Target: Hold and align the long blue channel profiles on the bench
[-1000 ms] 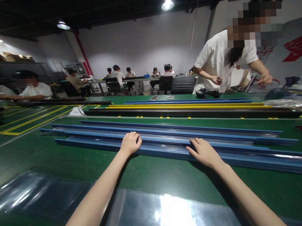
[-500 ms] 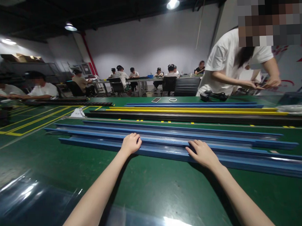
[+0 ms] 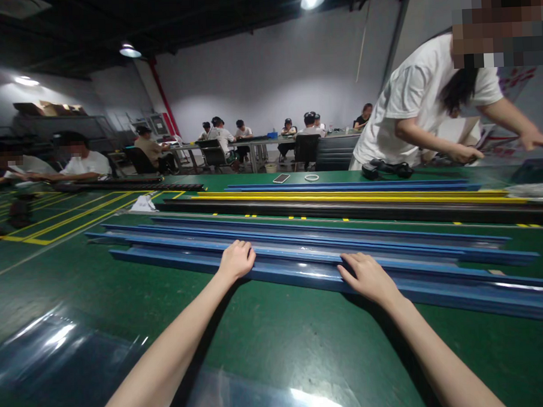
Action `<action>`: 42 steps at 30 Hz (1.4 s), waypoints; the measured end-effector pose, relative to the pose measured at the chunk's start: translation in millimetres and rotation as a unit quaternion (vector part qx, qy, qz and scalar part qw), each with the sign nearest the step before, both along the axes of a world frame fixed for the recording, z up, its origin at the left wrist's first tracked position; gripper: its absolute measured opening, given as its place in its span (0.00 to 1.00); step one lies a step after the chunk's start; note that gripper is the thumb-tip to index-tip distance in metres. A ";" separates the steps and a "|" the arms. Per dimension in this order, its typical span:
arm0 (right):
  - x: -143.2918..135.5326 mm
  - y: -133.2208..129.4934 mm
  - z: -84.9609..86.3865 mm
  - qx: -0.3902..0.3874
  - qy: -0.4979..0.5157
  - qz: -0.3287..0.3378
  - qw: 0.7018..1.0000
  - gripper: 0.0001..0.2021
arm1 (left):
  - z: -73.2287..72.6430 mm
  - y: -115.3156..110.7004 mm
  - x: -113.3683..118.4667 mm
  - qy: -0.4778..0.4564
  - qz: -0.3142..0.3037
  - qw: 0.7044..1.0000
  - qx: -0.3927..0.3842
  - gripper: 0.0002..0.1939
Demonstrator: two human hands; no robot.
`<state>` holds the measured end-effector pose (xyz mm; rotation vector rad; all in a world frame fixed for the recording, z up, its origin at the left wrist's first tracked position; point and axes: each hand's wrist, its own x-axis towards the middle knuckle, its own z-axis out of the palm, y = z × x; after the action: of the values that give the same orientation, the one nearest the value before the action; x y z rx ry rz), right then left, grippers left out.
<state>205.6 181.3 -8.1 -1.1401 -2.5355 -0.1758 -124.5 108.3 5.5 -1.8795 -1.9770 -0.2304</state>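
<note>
A long blue channel-shaped strip point(image 3: 296, 271) lies across the green table point(image 3: 277, 335) in front of me. My left hand point(image 3: 237, 260) is closed over it left of the middle, its fingers bent over the far edge. Further right, my right hand point(image 3: 367, 275) grips the same strip, the fingers over its far edge and the thumb on the near side. Both fingertips are partly hidden behind the strip. More blue strips point(image 3: 201, 232) lie parallel just beyond, close against it.
Behind the blue strips run black strips point(image 3: 389, 214) and a yellow strip point(image 3: 343, 197). Clear plastic sheets point(image 3: 57, 351) lie at the near left. A phone point(image 3: 281, 178) and a white ring point(image 3: 311, 178) rest further back. A co-worker point(image 3: 411, 101) leans over the far right side.
The co-worker has leaned further right, and their hands have moved apart, one reaching to the right. My hands keep their places on the blue strip; the view has shifted slightly.
</note>
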 end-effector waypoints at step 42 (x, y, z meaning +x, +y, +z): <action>-2.1 118.3 6.0 -0.040 -0.035 -0.062 0.997 0.31 | 30.3 129.6 17.5 -0.004 -0.138 0.957 -0.254 0.34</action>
<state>203.5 299.6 -2.1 -1.3457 -2.5545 -0.1479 -107.0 238.0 35.8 -2.4782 -1.8966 0.2198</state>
